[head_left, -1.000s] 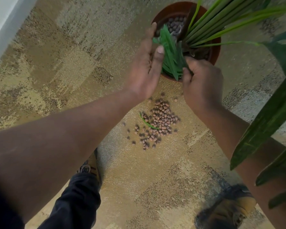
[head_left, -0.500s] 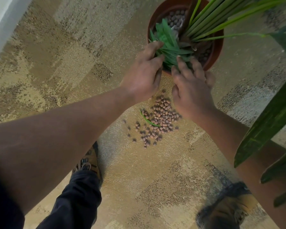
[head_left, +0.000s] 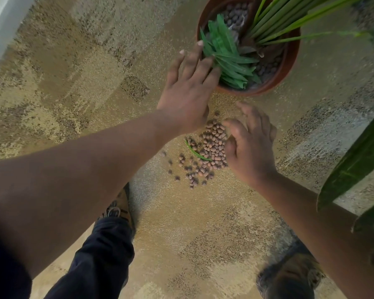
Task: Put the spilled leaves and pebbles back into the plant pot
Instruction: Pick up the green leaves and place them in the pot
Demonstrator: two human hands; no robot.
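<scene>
A terracotta plant pot [head_left: 290,67] stands on the carpet at the top right, with pebbles inside around green stems. A bunch of loose green leaves [head_left: 227,59] lies in the pot near its front left rim. My left hand [head_left: 188,91] is spread open beside the pot's left rim, its fingertips touching the leaves. A pile of brown pebbles [head_left: 207,152] lies on the carpet below the pot, with one thin leaf [head_left: 195,153] across it. My right hand [head_left: 251,145] rests open at the right edge of the pile, fingers curved over the pebbles.
Patterned tan carpet [head_left: 95,83] covers the floor. My two shoes [head_left: 119,210] [head_left: 294,275] stand below the pile. Broad dark green leaves [head_left: 358,158] of the plant hang over the right side. A white wall base [head_left: 0,24] runs along the top left.
The bunch of leaves was let go into the pot. My right hand dropped from the pot down to the pebble pile; my left hand opened and stays at the rim.
</scene>
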